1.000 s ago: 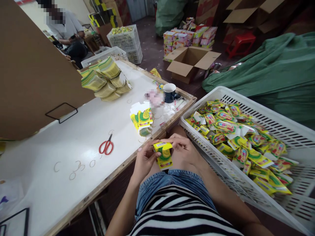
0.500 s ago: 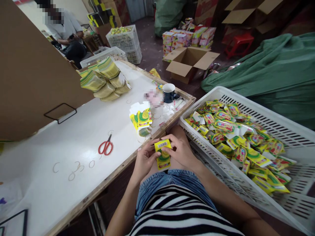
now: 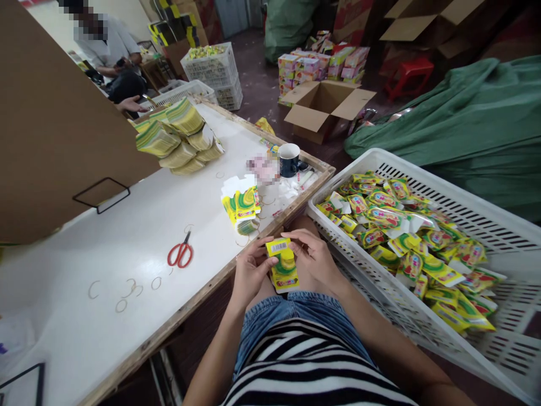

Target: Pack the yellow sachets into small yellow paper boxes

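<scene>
Head view, clock positions around the yellow carton [image 3: 284, 275] held over the person's lap: at nine, red-handled scissors [image 3: 180, 255] lie on the white table [image 3: 84, 254]; at eleven, a stack of similar cartons [image 3: 242, 204]. Beside it at nine, the left hand [image 3: 252, 274] pinches its edge, thumb on the front. At two, the right hand [image 3: 318, 256] has loosely parted fingers near the barcode end; contact is unclear. At three, a white crate [image 3: 516, 266] holds packs [image 3: 406, 225]. The step seems to be working that end; next calls for steady left support, light right fingertips.
</scene>
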A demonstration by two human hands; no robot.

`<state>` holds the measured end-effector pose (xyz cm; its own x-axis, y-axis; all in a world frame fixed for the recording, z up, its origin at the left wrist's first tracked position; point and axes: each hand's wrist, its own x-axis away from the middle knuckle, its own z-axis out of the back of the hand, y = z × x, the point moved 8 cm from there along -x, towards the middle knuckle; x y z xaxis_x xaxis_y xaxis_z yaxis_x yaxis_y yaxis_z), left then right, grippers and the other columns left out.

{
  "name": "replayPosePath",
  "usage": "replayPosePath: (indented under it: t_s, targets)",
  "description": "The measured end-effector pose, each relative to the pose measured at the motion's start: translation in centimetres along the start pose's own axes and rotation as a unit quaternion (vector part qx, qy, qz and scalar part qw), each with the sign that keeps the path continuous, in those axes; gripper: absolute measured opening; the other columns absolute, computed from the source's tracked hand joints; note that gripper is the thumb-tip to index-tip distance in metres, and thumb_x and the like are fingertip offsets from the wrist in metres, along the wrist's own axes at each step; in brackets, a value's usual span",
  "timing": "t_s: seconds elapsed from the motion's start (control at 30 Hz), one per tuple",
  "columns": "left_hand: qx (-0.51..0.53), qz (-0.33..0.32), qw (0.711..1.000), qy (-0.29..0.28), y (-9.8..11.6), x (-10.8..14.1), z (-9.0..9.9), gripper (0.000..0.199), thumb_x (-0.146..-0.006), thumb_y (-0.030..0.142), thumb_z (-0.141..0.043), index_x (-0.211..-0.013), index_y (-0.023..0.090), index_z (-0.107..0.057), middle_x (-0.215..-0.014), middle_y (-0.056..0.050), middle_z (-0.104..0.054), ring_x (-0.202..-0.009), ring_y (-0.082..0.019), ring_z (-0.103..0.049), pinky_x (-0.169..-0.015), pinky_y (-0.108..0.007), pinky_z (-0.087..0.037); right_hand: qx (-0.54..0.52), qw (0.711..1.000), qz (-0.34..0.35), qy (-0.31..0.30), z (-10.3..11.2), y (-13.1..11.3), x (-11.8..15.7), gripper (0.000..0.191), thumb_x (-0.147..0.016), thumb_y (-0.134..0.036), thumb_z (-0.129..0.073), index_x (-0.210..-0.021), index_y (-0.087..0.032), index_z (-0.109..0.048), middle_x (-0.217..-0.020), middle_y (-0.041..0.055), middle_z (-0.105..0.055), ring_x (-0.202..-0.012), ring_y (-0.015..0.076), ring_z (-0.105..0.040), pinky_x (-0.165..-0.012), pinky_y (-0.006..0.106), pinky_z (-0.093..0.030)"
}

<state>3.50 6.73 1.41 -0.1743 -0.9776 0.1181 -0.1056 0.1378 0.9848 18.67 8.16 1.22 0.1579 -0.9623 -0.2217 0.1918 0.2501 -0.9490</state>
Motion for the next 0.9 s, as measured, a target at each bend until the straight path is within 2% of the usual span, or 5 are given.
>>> replayPosePath:
  t_s: [0.17,0.33,0.47,0.7,0.9]
  targets:
    - [-0.098,-0.103,0.990,-0.003,1.6,-1.1,-1.7,0.042,-0.087,0.029,-0.069,-0.127,0.022,-0.060,-0.117,-0.011,-0.074,-0.106,-0.025,-0.072,-0.092,-0.039,-0.058,0.014,0.983,0.048,0.179,4.1,-1.7,1.4,0.014,-0.094,-0.031,-0.060,-0.101,-0.022,-0.068,-0.098,0.0065,-0.069,-0.090,0.0209,-0.066,-0.079,0.035,-0.054]
    - [-0.440,-0.238,0.846,0.184,5.4,-4.7,2.4,0.055,-0.082,0.022,-0.073,-0.135,0.020,-0.056,-0.147,-0.016,-0.053,-0.143,-0.034,-0.042,-0.118,-0.057,-0.033,0.194,0.808,0.175,0.528,11.5,-6.1,5.9,0.016,-0.082,-0.030,-0.075,-0.091,-0.020,-0.066,-0.097,0.0082,-0.061,-0.101,0.0262,-0.058,-0.089,0.046,-0.048]
    - [-0.554,-0.228,0.781,0.173,4.4,-7.4,4.6,0.029,-0.087,0.017,-0.065,-0.115,0.016,-0.070,-0.129,-0.018,-0.068,-0.126,-0.035,-0.060,-0.112,-0.059,-0.042,0.109,0.873,0.086,0.468,10.6,-3.5,3.5,0.020,-0.087,-0.039,-0.067,-0.085,-0.019,-0.066,-0.085,0.0060,-0.063,-0.083,0.0215,-0.059,-0.076,0.038,-0.049]
    - [-0.518,-0.438,0.725,0.121,5.2,-2.0,1.4,0.037,-0.095,0.010,-0.050,-0.127,0.020,-0.065,-0.126,-0.012,-0.071,-0.129,-0.026,-0.060,-0.107,-0.049,-0.051,-0.215,0.955,-0.156,0.135,-1.0,2.8,-4.3,0.045,-0.081,-0.058,-0.065,-0.092,-0.015,-0.072,-0.073,0.0035,-0.069,-0.058,0.0128,-0.052,-0.058,0.027,-0.044]
    - [-0.364,-0.412,0.835,0.009,4.0,0.8,-0.9,0.053,-0.092,0.017,-0.062,-0.143,0.028,-0.051,-0.149,-0.012,-0.053,-0.142,-0.027,-0.044,-0.117,-0.049,-0.039,-0.246,0.941,-0.141,0.186,0.2,2.4,-2.2,0.034,-0.075,-0.046,-0.077,-0.093,-0.017,-0.070,-0.088,0.0061,-0.074,-0.082,0.0198,-0.069,-0.081,0.034,-0.054]
